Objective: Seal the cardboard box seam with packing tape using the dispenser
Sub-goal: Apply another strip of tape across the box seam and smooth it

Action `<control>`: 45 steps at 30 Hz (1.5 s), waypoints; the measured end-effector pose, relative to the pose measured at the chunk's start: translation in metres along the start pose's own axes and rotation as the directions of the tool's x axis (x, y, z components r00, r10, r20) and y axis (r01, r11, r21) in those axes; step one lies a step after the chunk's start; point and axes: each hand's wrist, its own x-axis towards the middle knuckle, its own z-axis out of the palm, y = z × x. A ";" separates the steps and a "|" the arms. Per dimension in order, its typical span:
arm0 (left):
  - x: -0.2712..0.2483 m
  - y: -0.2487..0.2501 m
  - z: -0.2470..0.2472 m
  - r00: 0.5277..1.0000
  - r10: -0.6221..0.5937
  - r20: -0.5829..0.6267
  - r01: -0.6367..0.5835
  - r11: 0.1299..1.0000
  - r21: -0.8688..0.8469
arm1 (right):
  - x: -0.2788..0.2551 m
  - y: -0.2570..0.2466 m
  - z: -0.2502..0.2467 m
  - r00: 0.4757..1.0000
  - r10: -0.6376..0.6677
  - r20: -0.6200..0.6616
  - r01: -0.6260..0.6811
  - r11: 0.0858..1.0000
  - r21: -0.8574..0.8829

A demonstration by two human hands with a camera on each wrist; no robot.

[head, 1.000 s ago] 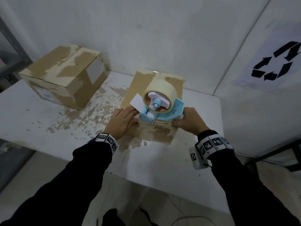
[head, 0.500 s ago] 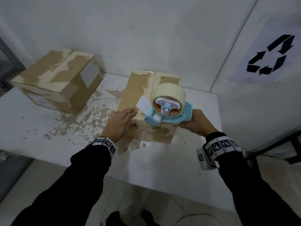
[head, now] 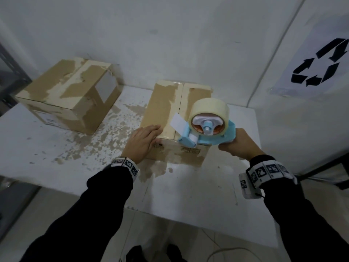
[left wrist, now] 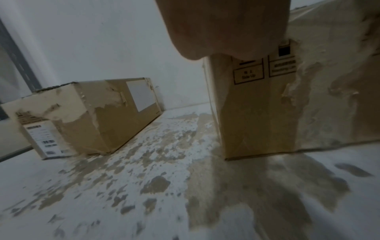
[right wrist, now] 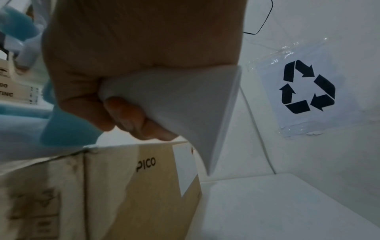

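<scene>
A brown cardboard box with a lengthwise top seam stands in the middle of the white table. My left hand lies flat with straight fingers on the box's near left corner. My right hand grips the white handle of a light blue tape dispenser carrying a cream tape roll. The dispenser's front end sits at the box's near edge by the seam. A white tab of tape sticks up from its front. In the left wrist view the box shows its near face below my palm.
A second, larger cardboard box with torn paper patches stands at the table's back left. The wall sits close behind both boxes. A recycling sign is taped to the right wall. Worn brown patches mark the tabletop.
My right hand has shifted the dispenser slightly right and nearer along the box's near end. The left hand stays flat on the box's corner.
</scene>
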 end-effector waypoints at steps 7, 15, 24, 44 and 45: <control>0.044 -0.027 -0.031 0.979 0.078 0.186 -0.089 0.995 0.052 | 0.004 -0.006 0.031 0.995 -0.027 -0.091 0.027 1.000 -0.001; 0.049 0.035 -0.006 0.989 0.110 0.101 -0.112 0.994 0.012 | 0.020 -0.012 0.014 0.999 -0.041 0.021 0.040 0.999 0.021; 0.055 0.023 0.001 0.985 0.144 0.091 -0.155 0.979 0.134 | 0.028 0.000 0.009 1.000 -0.029 0.013 0.030 0.996 -0.083; 0.058 0.027 0.004 0.986 0.079 0.149 -0.098 0.988 0.122 | 0.011 0.084 -0.030 0.994 0.078 -0.078 -0.069 0.992 0.110; 0.058 0.026 0.005 0.986 0.081 0.145 -0.098 0.988 0.119 | 0.012 0.084 -0.030 0.996 0.055 -0.070 -0.047 0.994 0.102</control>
